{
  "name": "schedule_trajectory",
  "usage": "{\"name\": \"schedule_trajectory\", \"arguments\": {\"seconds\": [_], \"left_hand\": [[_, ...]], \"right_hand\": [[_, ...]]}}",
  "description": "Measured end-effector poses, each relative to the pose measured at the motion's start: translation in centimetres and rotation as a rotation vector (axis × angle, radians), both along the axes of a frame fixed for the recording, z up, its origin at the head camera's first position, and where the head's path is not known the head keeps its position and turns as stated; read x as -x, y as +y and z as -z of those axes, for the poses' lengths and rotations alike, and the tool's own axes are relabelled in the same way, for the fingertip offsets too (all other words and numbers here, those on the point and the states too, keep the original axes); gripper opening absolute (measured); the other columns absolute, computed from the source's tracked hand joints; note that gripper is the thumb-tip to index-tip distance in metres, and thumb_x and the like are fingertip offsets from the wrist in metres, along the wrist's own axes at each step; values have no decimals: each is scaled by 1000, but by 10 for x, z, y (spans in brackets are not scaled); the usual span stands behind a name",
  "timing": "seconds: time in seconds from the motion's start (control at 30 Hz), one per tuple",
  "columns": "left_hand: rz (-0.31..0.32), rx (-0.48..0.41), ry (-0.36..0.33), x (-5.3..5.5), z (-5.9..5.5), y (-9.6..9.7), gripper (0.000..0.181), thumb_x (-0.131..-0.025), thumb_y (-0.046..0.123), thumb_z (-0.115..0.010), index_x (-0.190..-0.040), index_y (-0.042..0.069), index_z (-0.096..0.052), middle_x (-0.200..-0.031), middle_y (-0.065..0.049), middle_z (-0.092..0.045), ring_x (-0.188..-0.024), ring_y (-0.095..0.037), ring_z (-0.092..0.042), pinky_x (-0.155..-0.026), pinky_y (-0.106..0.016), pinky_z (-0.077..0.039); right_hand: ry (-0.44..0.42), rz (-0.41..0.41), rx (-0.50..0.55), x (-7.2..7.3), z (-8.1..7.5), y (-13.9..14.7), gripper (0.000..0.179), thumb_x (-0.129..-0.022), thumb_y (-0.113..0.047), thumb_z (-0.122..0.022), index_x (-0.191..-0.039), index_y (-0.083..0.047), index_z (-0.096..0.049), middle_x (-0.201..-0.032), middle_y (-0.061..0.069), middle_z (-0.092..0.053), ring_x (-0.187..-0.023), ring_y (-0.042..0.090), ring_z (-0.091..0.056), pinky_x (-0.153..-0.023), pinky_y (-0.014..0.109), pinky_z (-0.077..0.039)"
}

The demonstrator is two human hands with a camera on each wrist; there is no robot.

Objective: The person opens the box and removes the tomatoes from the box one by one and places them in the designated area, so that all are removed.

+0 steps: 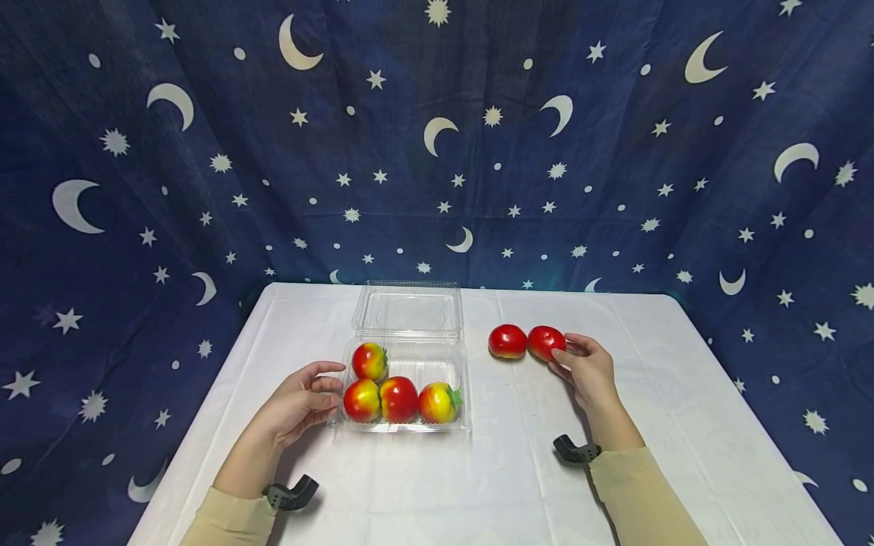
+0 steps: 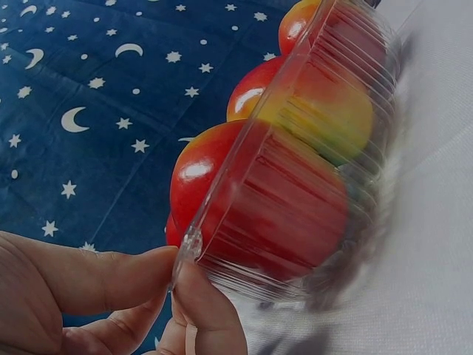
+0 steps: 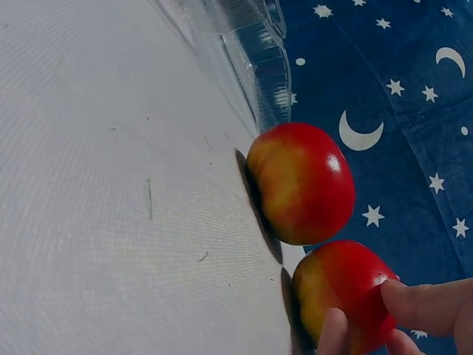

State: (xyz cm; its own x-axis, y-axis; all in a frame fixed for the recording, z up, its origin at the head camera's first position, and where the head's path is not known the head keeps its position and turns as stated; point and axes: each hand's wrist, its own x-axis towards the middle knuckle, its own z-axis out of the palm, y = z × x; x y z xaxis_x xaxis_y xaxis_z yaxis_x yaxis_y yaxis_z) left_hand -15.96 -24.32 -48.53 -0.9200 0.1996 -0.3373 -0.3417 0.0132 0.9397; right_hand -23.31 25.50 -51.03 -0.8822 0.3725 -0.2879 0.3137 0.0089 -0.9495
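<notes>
My left hand (image 1: pixel 305 400) is at the left side of an open clear plastic clamshell box (image 1: pixel 444 371). In the left wrist view, its thumb and a finger pinch the box's rim (image 2: pixel 194 244) at a corner. Several red-and-yellow apples sit inside, among them a mostly red one (image 1: pixel 399 400) and one with a green leaf (image 1: pixel 437 403). To the right of the box, my right hand (image 1: pixel 589 373) grips a red apple (image 1: pixel 544 343) between thumb and fingers, low at the tabletop. Another red apple (image 1: pixel 507 342) stands right beside it on the left.
The box's lid (image 1: pixel 408 311) lies folded back toward the far table edge. A white cloth (image 1: pixel 437 485) covers the table. Behind and at both sides hangs a dark blue curtain (image 1: pixel 410 91) with moons and stars. Each wrist wears a black camera mount (image 1: pixel 292 494).
</notes>
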Motion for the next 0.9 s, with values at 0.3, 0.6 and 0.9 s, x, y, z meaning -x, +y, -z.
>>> {"name": "schedule_trajectory", "arguments": {"seconds": [0.3, 0.6, 0.9], "left_hand": [[-1, -3, -3, 0, 0, 0, 66, -94, -4, -67, -154, -1, -41, -104, -1, -65, -82, -14, -68, -77, -24, -64], [4, 1, 3, 0, 0, 1, 66, -94, -4, -67, -154, -1, -41, -104, -1, -65, -81, -14, -68, -77, -24, -64], [2, -1, 3, -1, -1, 0, 65, -94, -3, -67, -154, -1, -41, -103, 0, -65, -81, -13, -68, -77, -24, -64]], "right_hand": [[-11, -53, -53, -3, -2, 0, 65, -95, -6, -79, -154, -6, -50, -141, 17, -56, -126, 32, -62, -82, 31, -66], [-33, -73, -63, -6, -2, 6, 65, -95, -3, -75, -155, -6, -49, -139, 16, -57, -117, 25, -64, -81, 30, -66], [-21, -83, -4, -12, -7, 16, 65, -98, 2, -70, -158, -3, -46, -138, 16, -57, -93, 12, -70, -83, 31, -66]]}}
